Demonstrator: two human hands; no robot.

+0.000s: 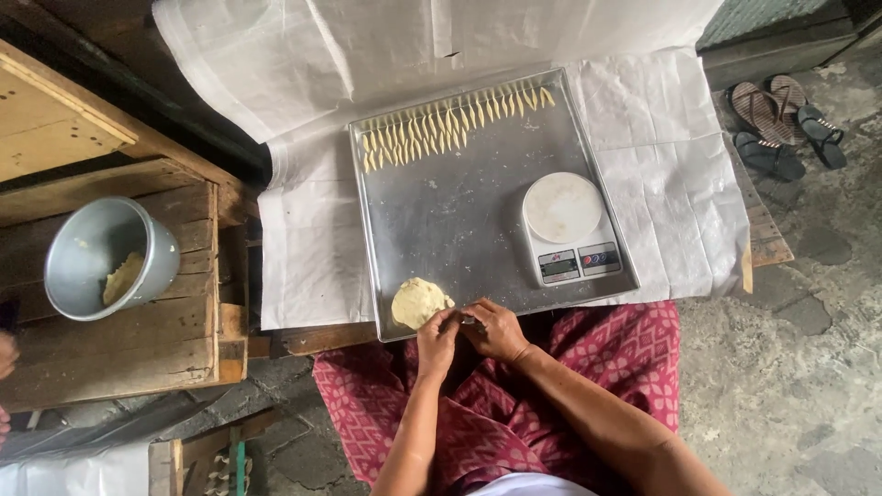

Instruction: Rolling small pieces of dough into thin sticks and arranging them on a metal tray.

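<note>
- Beyond our grip, the steel tray [441,211] carries the white scale [570,225] and 2 rows of shaped pieces [441,124].
- Just left of it sits the dough lump [418,301].
- Our left hand [437,340] and right hand [496,329] pinch 1 small bit together; we judge shaping is underway, needing gentle, even pressure.

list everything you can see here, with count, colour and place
flat metal baking tray: one, silver, on white paper in front of the person
shaped dough pieces: many, pale yellow, in rows along the tray's far edge
round lump of dough: one, pale yellow, tray's near edge by the left hand
small kitchen scale: one, white, right side of tray
white paper sheets: several, under and behind the tray
metal pot: one, grey, some dough inside, on wooden crate at left
wooden crate: one, brown, left
sandals: two pairs, dark, floor at upper right
patterned cloth: red, over the lap
left hand: fingers meet the right's at tray's edge
right hand: likewise, pinching something small
</note>
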